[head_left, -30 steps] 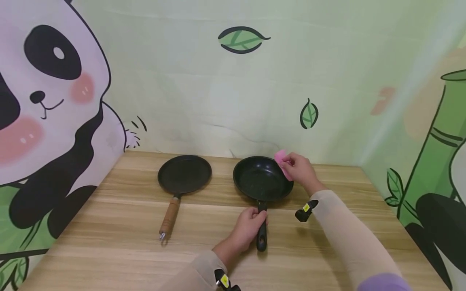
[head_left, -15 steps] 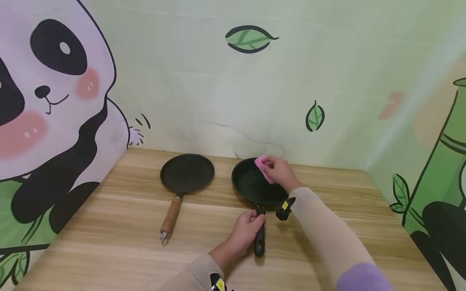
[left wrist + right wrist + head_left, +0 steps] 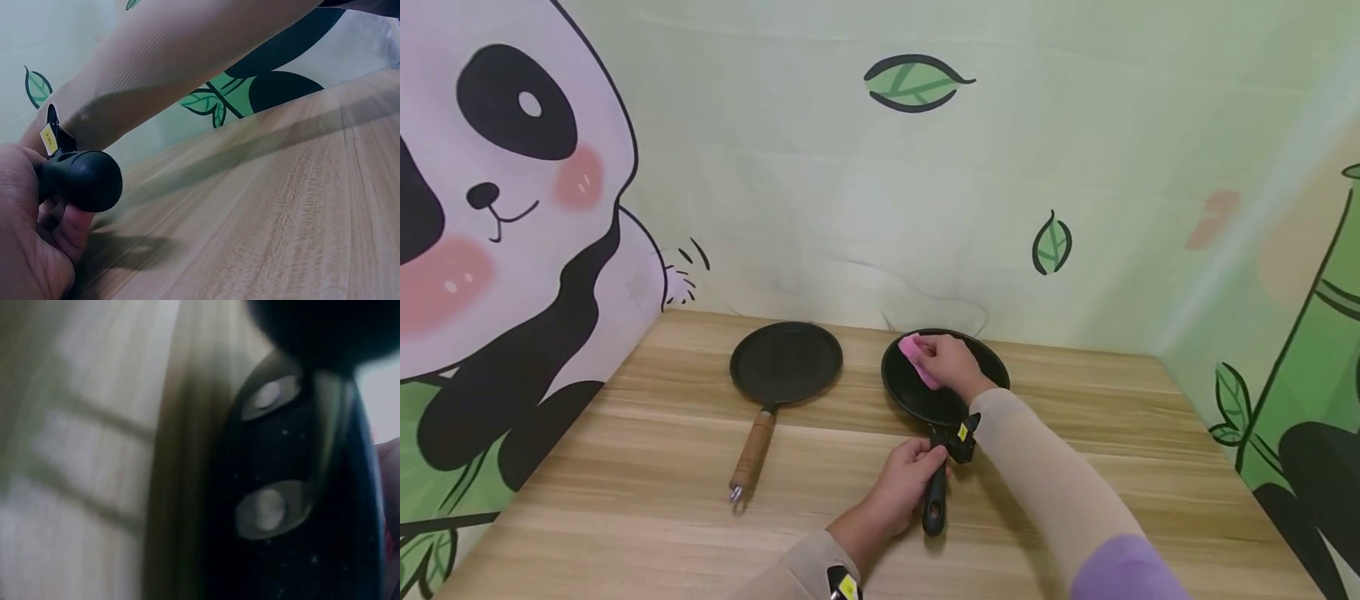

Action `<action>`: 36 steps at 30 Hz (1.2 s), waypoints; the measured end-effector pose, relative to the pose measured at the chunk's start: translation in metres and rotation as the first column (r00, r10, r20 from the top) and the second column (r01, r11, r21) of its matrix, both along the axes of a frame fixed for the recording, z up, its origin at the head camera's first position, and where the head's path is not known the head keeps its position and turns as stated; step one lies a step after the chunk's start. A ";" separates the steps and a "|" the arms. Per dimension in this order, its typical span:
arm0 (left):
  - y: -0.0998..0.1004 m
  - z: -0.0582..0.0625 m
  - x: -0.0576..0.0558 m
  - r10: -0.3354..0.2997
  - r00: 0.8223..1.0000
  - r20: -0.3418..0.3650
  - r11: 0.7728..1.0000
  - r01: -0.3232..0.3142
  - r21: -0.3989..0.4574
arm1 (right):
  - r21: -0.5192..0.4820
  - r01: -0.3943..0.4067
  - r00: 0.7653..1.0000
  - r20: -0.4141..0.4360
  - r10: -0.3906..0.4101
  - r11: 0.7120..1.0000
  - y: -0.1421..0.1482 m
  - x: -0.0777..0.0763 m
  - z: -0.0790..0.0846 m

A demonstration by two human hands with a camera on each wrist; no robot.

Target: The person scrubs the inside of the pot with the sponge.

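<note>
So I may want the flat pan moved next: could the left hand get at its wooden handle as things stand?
Probably yes, once freed. The left hand grips the black handle of the frying pan; the wooden handle lies to its left on bare table, nothing between.

Pink sponge [image 3: 916, 353], black pan [image 3: 925, 398]

The head camera looks forward and down from above the near edge of the wooden table [image 3: 1075, 392], taking in both pans and the far wall. The left wrist camera sits low at the table surface, very near the left hand [image 3: 28, 231], facing right past the black pan handle [image 3: 81, 180]. The right wrist camera is pressed close against the frying pan [image 3: 294, 506], blurred. All three share that pan [image 3: 943, 379]
</note>
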State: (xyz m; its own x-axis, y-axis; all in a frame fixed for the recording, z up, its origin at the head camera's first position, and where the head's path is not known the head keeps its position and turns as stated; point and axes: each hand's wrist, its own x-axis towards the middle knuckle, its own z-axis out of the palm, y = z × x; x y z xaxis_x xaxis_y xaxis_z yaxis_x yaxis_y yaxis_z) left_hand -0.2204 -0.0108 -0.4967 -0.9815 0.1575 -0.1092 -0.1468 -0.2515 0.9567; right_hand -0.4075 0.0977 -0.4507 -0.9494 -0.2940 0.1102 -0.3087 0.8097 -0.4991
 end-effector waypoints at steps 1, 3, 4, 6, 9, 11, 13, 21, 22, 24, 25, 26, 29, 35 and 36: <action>0.000 0.000 0.000 -0.004 1.000 0.003 1.000 0.004 0.003 | 0.003 -0.007 1.000 -0.006 0.007 1.000 -0.001 0.000 -0.001; -0.001 0.000 0.000 -0.008 1.000 0.007 1.000 0.008 0.008 | 0.019 -0.027 0.999 -0.018 0.027 0.999 -0.003 0.001 -0.003; -0.001 0.000 0.000 -0.009 1.000 0.008 1.000 0.009 0.010 | 0.033 -0.038 0.999 -0.016 0.039 0.999 -0.004 0.001 -0.004; -0.001 0.000 -0.001 -0.008 1.000 0.008 1.000 0.008 0.015 | 0.064 -0.073 0.997 -0.017 0.074 0.995 -0.006 0.001 -0.006; -0.001 0.000 -0.001 -0.002 1.000 0.012 1.000 0.002 0.031 | 0.093 -0.123 0.992 0.008 0.123 0.988 -0.009 0.003 -0.007; -0.001 0.000 -0.001 0.000 1.000 0.018 0.999 -0.001 0.040 | 0.105 -0.166 0.986 0.026 0.164 0.980 -0.010 0.006 -0.005; -0.001 0.001 -0.001 0.000 1.000 0.028 0.999 -0.002 0.044 | 0.117 -0.210 0.977 0.049 0.206 0.971 -0.011 0.011 -0.002; -0.002 0.002 -0.003 -0.006 0.999 0.041 0.999 0.005 0.034 | 0.133 -0.407 0.913 0.099 0.396 0.904 0.000 0.032 0.003; -0.002 0.002 -0.003 -0.006 0.999 0.040 1.000 0.004 0.031 | 0.131 -0.430 0.902 0.096 0.421 0.893 0.003 0.034 0.003; -0.002 0.002 -0.002 -0.010 0.999 0.049 1.000 0.009 0.019 | 0.121 -0.471 0.882 0.097 0.461 0.874 0.007 0.038 0.003; -0.002 0.001 -0.002 -0.016 0.999 0.049 1.000 0.016 0.015 | 0.115 -0.488 0.873 0.096 0.479 0.865 0.009 0.039 0.003; -0.002 0.000 -0.002 -0.021 0.999 0.049 1.000 0.021 0.014 | 0.105 -0.499 0.866 0.098 0.491 0.860 0.011 0.041 0.004; 0.000 -0.001 -0.001 -0.026 0.999 0.043 0.999 0.025 0.021 | 0.067 -0.505 0.861 0.095 0.499 0.860 0.014 0.044 0.004; 0.004 -0.003 0.000 0.002 1.000 0.002 1.000 -0.002 0.026 | 0.054 -0.405 0.912 0.086 0.400 0.913 0.006 0.040 0.002; 0.004 -0.003 0.000 0.006 1.000 -0.005 1.000 -0.006 0.018 | 0.068 -0.385 0.921 0.085 0.379 0.920 0.003 0.037 0.002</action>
